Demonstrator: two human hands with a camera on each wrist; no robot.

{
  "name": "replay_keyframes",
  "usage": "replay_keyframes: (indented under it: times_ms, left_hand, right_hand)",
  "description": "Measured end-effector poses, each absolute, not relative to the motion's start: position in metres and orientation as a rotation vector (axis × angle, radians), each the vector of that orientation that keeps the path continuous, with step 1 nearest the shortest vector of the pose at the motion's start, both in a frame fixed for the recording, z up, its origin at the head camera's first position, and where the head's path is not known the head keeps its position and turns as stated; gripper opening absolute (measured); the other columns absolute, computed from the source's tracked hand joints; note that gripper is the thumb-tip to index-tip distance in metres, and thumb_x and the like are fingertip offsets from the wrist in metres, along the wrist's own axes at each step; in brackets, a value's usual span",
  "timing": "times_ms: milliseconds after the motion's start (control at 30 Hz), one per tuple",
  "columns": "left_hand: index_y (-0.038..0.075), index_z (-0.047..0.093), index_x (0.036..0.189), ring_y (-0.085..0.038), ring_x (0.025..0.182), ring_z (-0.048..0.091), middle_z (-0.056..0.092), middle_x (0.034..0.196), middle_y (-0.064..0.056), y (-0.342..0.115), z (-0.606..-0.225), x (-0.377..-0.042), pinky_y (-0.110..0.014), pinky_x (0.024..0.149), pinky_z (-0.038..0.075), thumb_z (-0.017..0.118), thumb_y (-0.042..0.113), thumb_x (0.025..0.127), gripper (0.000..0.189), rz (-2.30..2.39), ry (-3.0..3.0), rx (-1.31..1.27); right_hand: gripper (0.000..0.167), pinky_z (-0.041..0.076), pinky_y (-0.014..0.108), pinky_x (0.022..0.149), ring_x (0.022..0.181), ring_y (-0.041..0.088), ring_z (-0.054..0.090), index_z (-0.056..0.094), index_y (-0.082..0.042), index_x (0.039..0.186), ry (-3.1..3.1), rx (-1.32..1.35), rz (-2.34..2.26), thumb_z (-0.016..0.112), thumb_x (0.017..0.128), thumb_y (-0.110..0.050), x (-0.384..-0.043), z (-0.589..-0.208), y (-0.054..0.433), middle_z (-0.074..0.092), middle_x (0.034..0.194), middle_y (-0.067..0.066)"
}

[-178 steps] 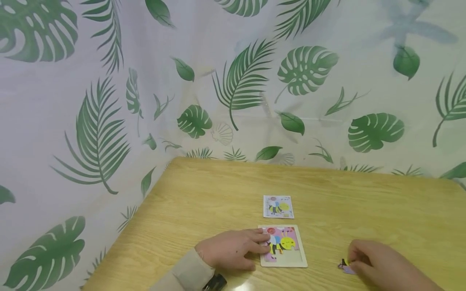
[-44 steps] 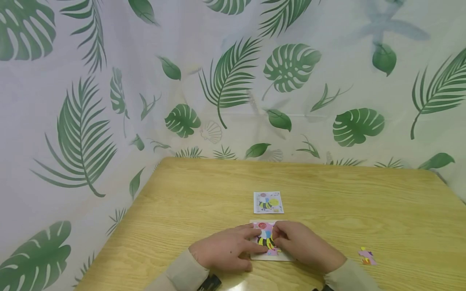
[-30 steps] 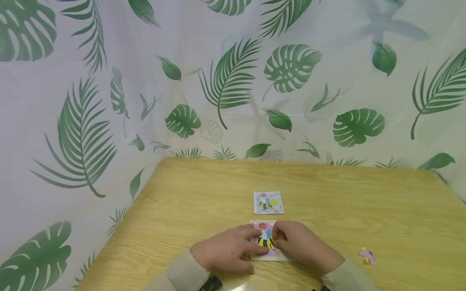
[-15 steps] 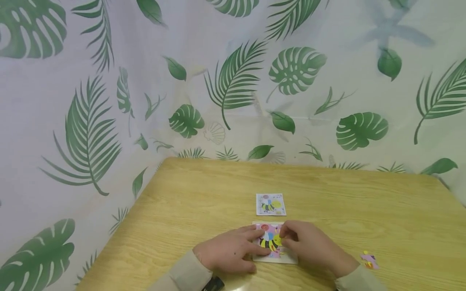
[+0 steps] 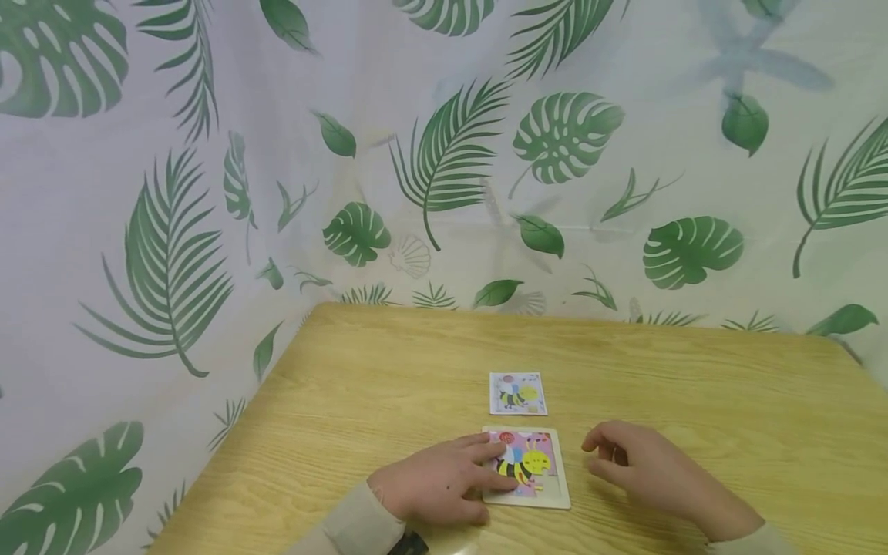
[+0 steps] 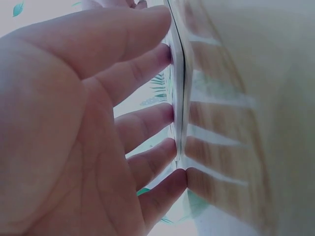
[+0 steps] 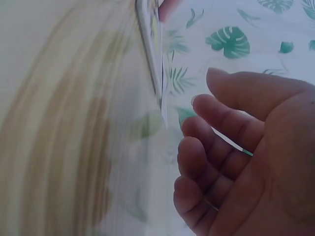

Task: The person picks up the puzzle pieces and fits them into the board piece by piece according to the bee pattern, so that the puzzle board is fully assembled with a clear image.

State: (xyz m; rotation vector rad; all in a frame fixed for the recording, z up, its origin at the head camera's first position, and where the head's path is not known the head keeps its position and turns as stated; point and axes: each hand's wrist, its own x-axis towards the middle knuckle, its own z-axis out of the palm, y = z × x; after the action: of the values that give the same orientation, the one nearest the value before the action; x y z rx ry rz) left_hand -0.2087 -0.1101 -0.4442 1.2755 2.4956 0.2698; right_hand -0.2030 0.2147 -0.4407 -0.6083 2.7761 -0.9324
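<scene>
A square bee jigsaw puzzle (image 5: 536, 461) lies on the table in a pale frame (image 5: 564, 493); its lower right corner shows bare backing. My left hand (image 5: 440, 479) rests on the left side of it with fingers extended. In the left wrist view, fingertips of the left hand (image 6: 113, 113) touch the thin board (image 6: 181, 88). To the right of the frame my right hand (image 5: 645, 470) hovers above the table, fingers loosely bent and holding nothing. The right wrist view shows the right hand (image 7: 231, 152) apart from the board's edge (image 7: 147, 44).
Beyond the puzzle lies a small card (image 5: 518, 394) printed with the same bee. The wood-grain table (image 5: 388, 370) meets a white curtain (image 5: 388, 77) with green leaf prints at the back and left. The loose piece seen earlier at right is hidden.
My right hand has fetched a piece from the right, worked at the puzzle's right side, then let go and drawn away rightward. More of the bee picture is filled. My left hand has stayed on the puzzle.
</scene>
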Motion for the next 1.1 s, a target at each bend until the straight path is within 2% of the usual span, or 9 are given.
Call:
replay_keyframes:
  times_ms: [400, 533, 733, 967, 1100]
  left_hand:
    - [0.037, 0.048, 0.151, -0.016, 0.153, 0.017, 0.026, 0.165, 0.006, -0.111, -0.444, -0.209, -0.031, 0.120, 0.023, 0.060, 0.039, 0.100, 0.052, 0.259, 2.483, 1.289]
    - [0.036, 0.049, 0.151, -0.016, 0.153, 0.017, 0.026, 0.165, 0.005, -0.111, -0.444, -0.209, -0.031, 0.120, 0.022, 0.060, 0.037, 0.100, 0.053, 0.258, 2.478, 1.294]
    - [0.036, 0.050, 0.150, -0.016, 0.153, 0.017, 0.026, 0.165, 0.005, -0.112, -0.445, -0.210, -0.031, 0.120, 0.022, 0.061, 0.036, 0.100, 0.052, 0.255, 2.499, 1.307]
    - [0.036, 0.050, 0.150, -0.015, 0.153, 0.017, 0.026, 0.165, 0.005, -0.112, -0.446, -0.211, -0.030, 0.120, 0.022, 0.063, 0.033, 0.099, 0.053, 0.260, 2.490, 1.308]
    - [0.035, 0.051, 0.150, -0.016, 0.152, 0.018, 0.026, 0.165, 0.004, -0.112, -0.446, -0.211, -0.030, 0.120, 0.022, 0.065, 0.031, 0.097, 0.055, 0.260, 2.492, 1.319]
  right_hand:
    - [0.025, 0.047, 0.025, 0.062, 0.073, 0.004, 0.051, 0.067, -0.014, 0.111, 2.791, -0.624, -0.966, 0.069, 0.097, -0.034, -0.195, -0.450, 0.256, 0.057, 0.086, -0.009]
    - [0.030, 0.048, 0.026, 0.062, 0.073, 0.005, 0.052, 0.067, -0.012, 0.116, 2.764, -0.538, -0.964, 0.067, 0.098, -0.036, -0.191, -0.449, 0.272, 0.058, 0.088, -0.006]
    - [0.040, 0.049, 0.029, 0.054, 0.066, 0.010, 0.055, 0.063, -0.005, 0.124, 2.722, -0.407, -1.000, 0.065, 0.100, -0.036, -0.187, -0.441, 0.296, 0.059, 0.090, 0.001]
    - [0.036, 0.046, 0.025, 0.061, 0.069, 0.003, 0.053, 0.065, -0.004, 0.121, 2.822, -0.449, -0.864, 0.064, 0.100, -0.034, -0.183, -0.446, 0.313, 0.059, 0.085, -0.005]
    - [0.040, 0.046, 0.026, 0.063, 0.071, 0.003, 0.054, 0.064, -0.005, 0.123, 2.809, -0.371, -0.824, 0.064, 0.100, -0.038, -0.181, -0.449, 0.323, 0.059, 0.086, -0.005]
